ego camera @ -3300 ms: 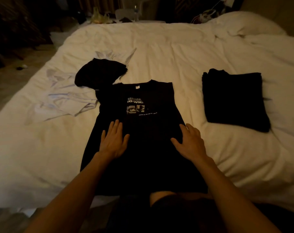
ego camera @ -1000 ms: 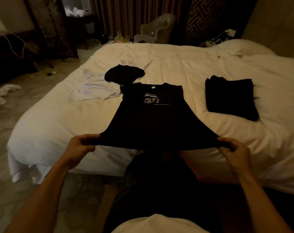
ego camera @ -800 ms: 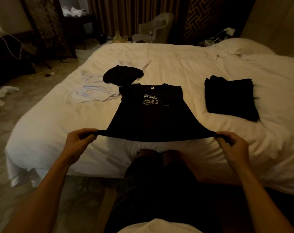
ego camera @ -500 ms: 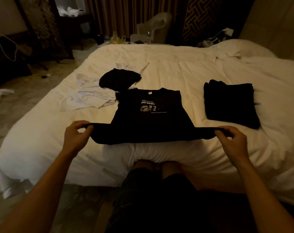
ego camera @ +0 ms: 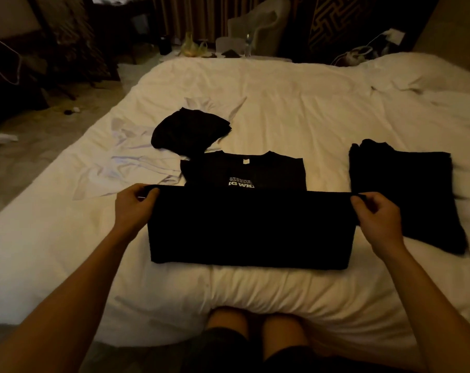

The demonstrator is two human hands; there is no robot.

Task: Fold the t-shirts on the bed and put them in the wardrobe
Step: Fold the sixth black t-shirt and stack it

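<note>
Working on a black t-shirt [ego camera: 250, 227] laid on the near part of the white bed [ego camera: 309, 117], collar away, lower half doubled up over the chest so far that only the top of the white print [ego camera: 240, 183] shows. Gripped at both ends of the hem: left hand [ego camera: 133, 208] with fingers and thumb curled round the left corner, right hand [ego camera: 376, 216] pinching the right corner likewise, and stretched straight between them. Judged light and limp (a thin knit by the look, though hard to be sure in this dim light), with no stiffness to keep a crease and nothing to break. Likely to sag or bunch wherever left unsupported, and to drag on the soft bed rather than slide. Best taken at the corners or along a fold line, with both hands, kept taut till laid down, then smoothed flat. Flanked by a folded black stack [ego camera: 403, 195] just beside on the right, with a crumpled black garment [ego camera: 188, 133] at its far left shoulder and a spread white garment [ego camera: 131, 162] beyond that. No wardrobe in view.
</note>
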